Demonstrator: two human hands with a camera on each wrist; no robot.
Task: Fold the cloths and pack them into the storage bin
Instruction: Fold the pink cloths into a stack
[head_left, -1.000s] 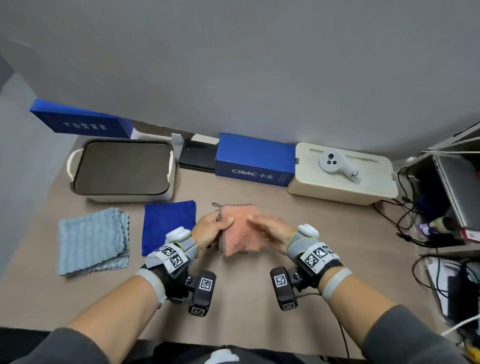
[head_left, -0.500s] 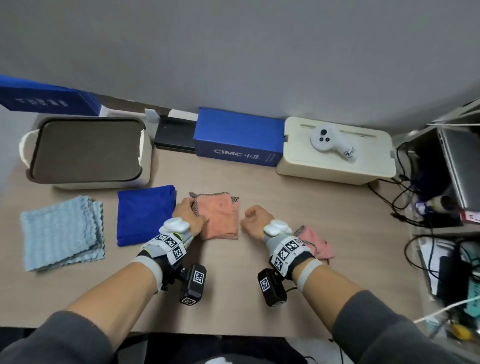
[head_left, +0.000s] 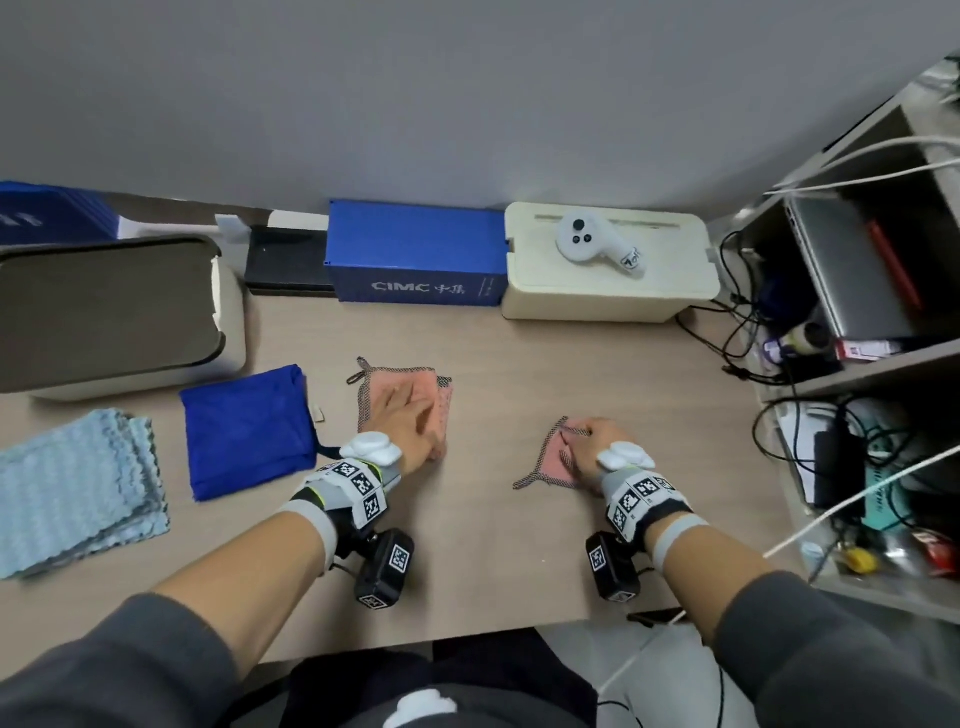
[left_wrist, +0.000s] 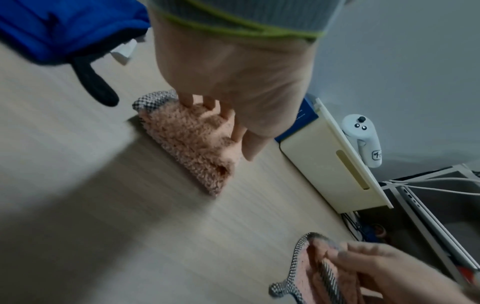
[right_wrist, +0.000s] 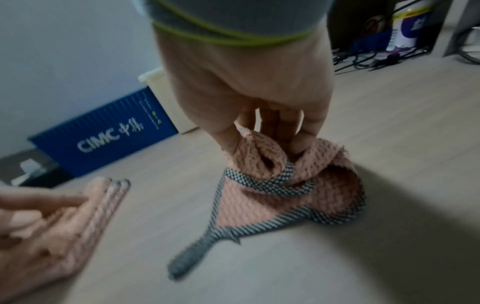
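Left hand (head_left: 408, 423) lay flat on folded pink fleece cloth (head_left: 441, 387); right hand (head_left: 592, 449) pinched crumpled pink cloth with checked trim (head_left: 550, 460) on wooden table (head_left: 493, 561).

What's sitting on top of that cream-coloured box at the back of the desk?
A white handheld controller lies on the cream box, on its closed lid. What is inside the box cannot be seen.

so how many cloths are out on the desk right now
4. The light blue cloth at far left, the dark blue cloth beside it, a folded pink cloth under the left hand, a bunched pink cloth gripped by the right hand. The bin's inside isn't visible.
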